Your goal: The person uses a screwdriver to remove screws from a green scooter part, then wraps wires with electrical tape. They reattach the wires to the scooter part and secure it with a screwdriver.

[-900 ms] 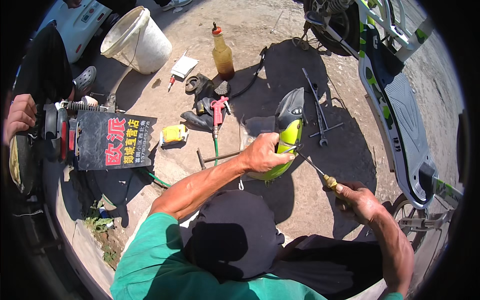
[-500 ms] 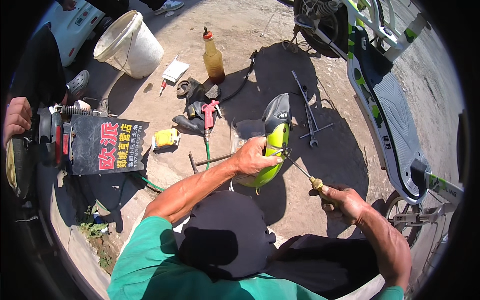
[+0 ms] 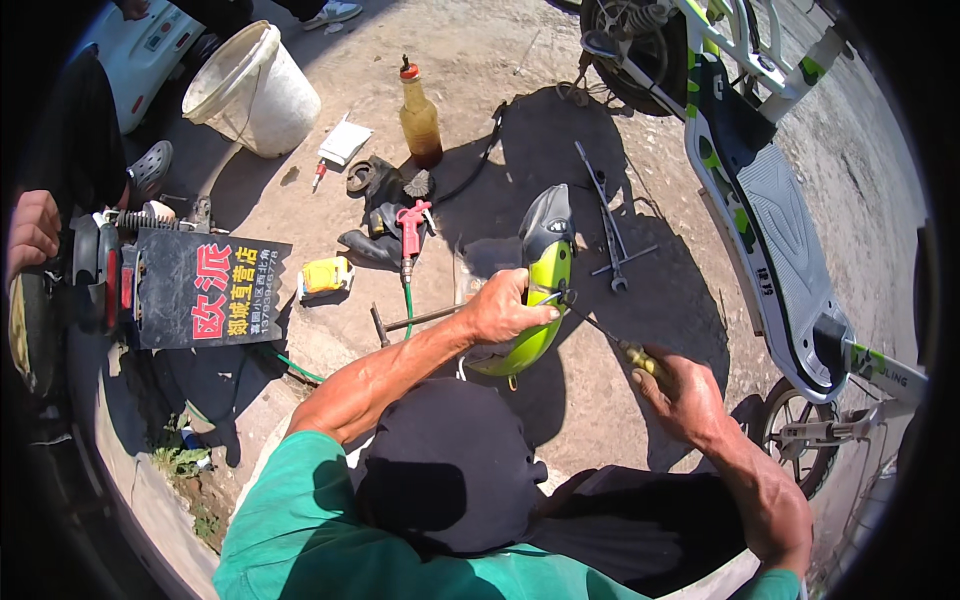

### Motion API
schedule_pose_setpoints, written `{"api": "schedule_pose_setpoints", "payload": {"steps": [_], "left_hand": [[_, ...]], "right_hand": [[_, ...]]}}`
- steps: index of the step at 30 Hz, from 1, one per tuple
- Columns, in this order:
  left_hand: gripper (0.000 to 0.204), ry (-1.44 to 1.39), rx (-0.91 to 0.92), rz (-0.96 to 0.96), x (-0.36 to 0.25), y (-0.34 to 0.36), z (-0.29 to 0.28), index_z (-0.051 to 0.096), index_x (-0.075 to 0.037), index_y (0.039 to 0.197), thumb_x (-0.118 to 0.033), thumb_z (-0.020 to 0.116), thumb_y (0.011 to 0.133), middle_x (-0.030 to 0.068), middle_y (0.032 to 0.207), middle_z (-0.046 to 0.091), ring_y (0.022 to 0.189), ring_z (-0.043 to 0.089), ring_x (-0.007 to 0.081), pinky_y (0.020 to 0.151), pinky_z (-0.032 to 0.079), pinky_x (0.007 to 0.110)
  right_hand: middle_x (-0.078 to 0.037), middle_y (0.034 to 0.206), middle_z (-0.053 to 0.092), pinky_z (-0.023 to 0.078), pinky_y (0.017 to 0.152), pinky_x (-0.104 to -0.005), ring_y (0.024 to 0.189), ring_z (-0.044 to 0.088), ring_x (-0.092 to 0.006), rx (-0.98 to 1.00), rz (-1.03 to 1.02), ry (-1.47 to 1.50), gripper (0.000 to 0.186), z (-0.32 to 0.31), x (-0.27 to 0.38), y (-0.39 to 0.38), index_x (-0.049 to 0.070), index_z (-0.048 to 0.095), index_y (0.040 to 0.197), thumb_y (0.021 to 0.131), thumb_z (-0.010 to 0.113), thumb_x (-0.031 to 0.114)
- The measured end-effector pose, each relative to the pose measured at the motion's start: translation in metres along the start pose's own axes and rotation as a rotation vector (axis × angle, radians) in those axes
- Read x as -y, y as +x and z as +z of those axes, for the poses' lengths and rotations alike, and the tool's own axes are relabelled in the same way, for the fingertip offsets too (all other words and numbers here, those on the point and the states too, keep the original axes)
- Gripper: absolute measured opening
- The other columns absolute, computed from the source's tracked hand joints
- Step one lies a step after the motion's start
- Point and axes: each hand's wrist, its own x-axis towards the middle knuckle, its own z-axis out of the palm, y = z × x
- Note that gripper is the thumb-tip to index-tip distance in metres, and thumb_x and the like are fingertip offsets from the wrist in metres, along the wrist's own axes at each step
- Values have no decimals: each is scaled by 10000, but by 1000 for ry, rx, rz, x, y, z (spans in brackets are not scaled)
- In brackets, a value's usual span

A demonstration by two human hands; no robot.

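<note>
My left hand [image 3: 500, 310] grips a yellow-green fender [image 3: 540, 340] with a dark tip [image 3: 548, 207], fingers wrapped over its side. A small metal fitting [image 3: 560, 297] sits on the fender beside that thumb. A screwdriver with a yellowish handle [image 3: 636, 355] has its shaft running to this fitting. My right hand [image 3: 685, 390] holds the handle at its end, with thumb and fingers around it. Just beyond the fender lie wrenches [image 3: 610, 225], and left of it a metal bar [image 3: 425, 318] and a pink air gun [image 3: 410, 228] with a green hose.
A scooter [image 3: 775, 250] stands at right. Across from it are a white bucket [image 3: 270, 110], an amber bottle [image 3: 421, 130], a yellow packet [image 3: 322, 280] and a vehicle part with a dark printed flap [image 3: 170, 290]. Another person's hand [image 3: 35, 230] rests at the far left.
My right hand has shifted its hold on the screwdriver handle, its thumb now lower. My left hand still holds the fender. The view has shifted slightly.
</note>
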Motion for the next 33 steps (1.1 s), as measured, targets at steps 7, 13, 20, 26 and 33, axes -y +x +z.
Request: {"api": "schedule_pose_setpoints", "payload": {"steps": [7,13,20,26,33], "left_hand": [[205,-23,3,-29,-69,-7,-3,728,11,1077,-121,755,923,14,943,728,850,651,88,776,538,305],[206,-21,36,-22,-65,-6,3,724,7,1037,-161,755,922,61,969,752,883,690,123,801,553,309],[220,-1,5,-22,-28,9,15,695,-28,1064,-138,735,878,3,918,704,843,639,99,765,521,311],[230,-8,-70,4,-31,14,12,693,3,1048,-153,756,891,28,927,728,857,665,105,776,540,299],[218,-44,-81,3,-46,13,3,696,7,1110,-34,753,903,20,1003,729,905,664,95,833,539,292]], "right_hand": [[-29,828,617,334,478,-200,551,443,-78,419,574,1356,464,-31,-8,6,76,632,1284,1054,529,465],[1,725,556,309,483,-244,530,382,-81,425,547,1122,425,-25,2,1,52,688,1244,1078,566,423],[-240,1064,737,593,795,-393,949,761,-336,-79,-80,-259,383,-13,-3,-7,-22,654,1277,977,711,209],[-253,1170,718,586,819,-402,960,744,-372,-53,-8,48,427,-23,5,-1,-12,644,1333,967,705,199],[-46,848,627,405,556,-238,648,507,-86,317,394,1185,601,-48,-3,0,-13,500,1471,1016,644,353]]}}
